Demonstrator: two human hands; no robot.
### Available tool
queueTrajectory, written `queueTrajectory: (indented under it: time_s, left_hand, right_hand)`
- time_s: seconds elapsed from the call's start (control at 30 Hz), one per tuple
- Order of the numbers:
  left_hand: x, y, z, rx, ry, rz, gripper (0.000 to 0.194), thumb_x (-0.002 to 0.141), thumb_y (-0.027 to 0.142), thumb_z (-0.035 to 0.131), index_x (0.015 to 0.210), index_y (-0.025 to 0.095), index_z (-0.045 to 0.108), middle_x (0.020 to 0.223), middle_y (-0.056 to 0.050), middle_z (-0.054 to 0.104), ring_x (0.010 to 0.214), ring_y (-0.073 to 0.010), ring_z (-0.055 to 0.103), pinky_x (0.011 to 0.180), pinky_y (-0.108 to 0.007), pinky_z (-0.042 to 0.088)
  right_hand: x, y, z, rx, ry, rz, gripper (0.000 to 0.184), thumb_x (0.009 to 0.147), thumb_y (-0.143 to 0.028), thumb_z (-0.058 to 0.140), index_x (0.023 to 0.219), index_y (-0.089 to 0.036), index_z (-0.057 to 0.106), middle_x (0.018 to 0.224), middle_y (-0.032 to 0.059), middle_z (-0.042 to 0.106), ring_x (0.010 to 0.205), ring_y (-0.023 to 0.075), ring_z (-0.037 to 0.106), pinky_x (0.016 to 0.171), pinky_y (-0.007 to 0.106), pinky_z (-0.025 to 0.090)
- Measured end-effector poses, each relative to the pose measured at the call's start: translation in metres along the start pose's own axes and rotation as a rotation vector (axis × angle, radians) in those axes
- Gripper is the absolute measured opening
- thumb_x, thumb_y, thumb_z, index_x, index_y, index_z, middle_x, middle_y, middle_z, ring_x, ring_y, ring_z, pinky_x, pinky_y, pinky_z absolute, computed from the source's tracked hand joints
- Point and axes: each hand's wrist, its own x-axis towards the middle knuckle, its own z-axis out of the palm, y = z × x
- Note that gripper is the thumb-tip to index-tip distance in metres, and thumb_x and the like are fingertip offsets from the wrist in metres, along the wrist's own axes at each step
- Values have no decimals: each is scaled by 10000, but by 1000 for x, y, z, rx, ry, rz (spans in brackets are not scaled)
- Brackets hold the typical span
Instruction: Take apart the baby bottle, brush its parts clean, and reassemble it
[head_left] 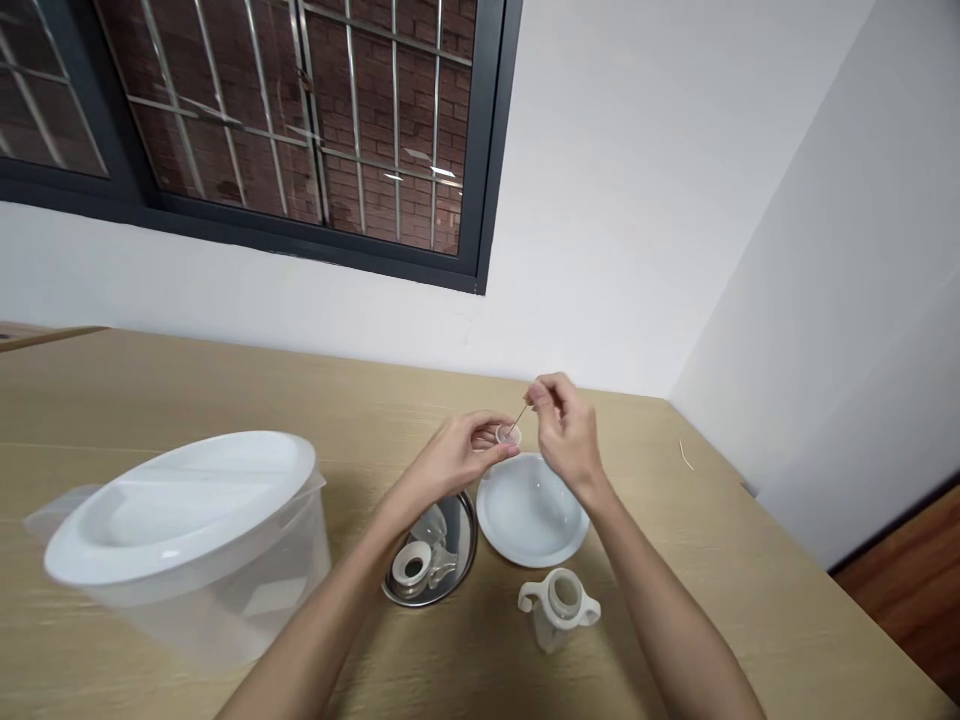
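My left hand [472, 447] is closed on a small clear round piece [508, 436], gripped by its edge between thumb and fingers. Pinched in my right hand [564, 425] is a thin stick [518, 418], slanting down so its lower end is at the clear piece. Both hands are above the far rim of a white bowl [531, 515]. Partly behind my left forearm, a metal tray [427, 597] holds a white ring collar [412, 566], a clear dome cap [430, 524] and a clear nipple-shaped part [442, 566]. A two-handled baby bottle [559, 608] stands upright with its top uncovered.
At the left stands a large translucent tub [225, 610] with a white lid [184, 492]. A thin white strip [685, 455] lies on the wooden table [735, 560] at the right. Beyond the table are a white wall [600, 200] and a barred window [300, 120].
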Motion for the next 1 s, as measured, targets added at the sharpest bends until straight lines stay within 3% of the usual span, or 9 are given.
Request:
queueTrajectory:
  time_s: [0.1, 0.23, 0.3, 0.5, 0.7, 1.0]
  left_hand:
    - [-1, 0, -6, 58, -12, -12, 428, 774, 394, 757, 1112, 137, 706, 1070, -100, 762, 933, -249, 734, 851, -338, 588]
    - [2, -12, -11, 160, -29, -101, 430, 738, 385, 767, 1074, 122, 710, 1029, -122, 764, 917, -282, 735, 858, -391, 583]
    - [5, -20, -12, 80, -28, -130, 459, 697, 376, 795, 1062, 117, 693, 993, -122, 764, 902, -285, 737, 844, -399, 590]
    - [4, -18, -12, -203, -16, -65, 514, 634, 339, 861, 1067, 145, 664, 1023, -85, 748, 920, -236, 731, 903, -383, 591]
    - [-1, -3, -9, -182, -25, -28, 458, 658, 322, 848, 1053, 161, 678, 1031, -74, 743, 923, -231, 725, 933, -414, 590]
    - [1, -8, -5, -163, -32, -22, 450, 682, 305, 831, 1082, 164, 682, 1094, -82, 738, 990, -237, 720, 967, -396, 579]
  right_hand:
    - [12, -10, -13, 132, 137, 20, 217, 1009, -340, 507, 881, -179, 577, 799, 4, 611, 721, 126, 604, 696, 275, 503]
    - [27, -33, -35, 200, 388, -103, 181, 997, -341, 547, 897, -190, 549, 800, -10, 584, 691, 120, 612, 670, 290, 543]
    - [27, -43, -41, 217, 458, -139, 172, 991, -347, 563, 909, -196, 541, 811, -13, 577, 698, 118, 614, 672, 296, 556]
    - [8, -44, -33, 207, 336, -86, 160, 1009, -314, 540, 928, -180, 573, 833, 7, 610, 737, 132, 639, 704, 317, 564]
    - [5, -38, -30, 170, 339, -84, 166, 1014, -312, 530, 927, -179, 578, 830, 8, 619, 747, 134, 638, 722, 320, 557]
    - [8, -39, -34, 140, 371, -111, 166, 1013, -318, 527, 923, -185, 570, 827, 7, 606, 746, 135, 633, 719, 322, 559]
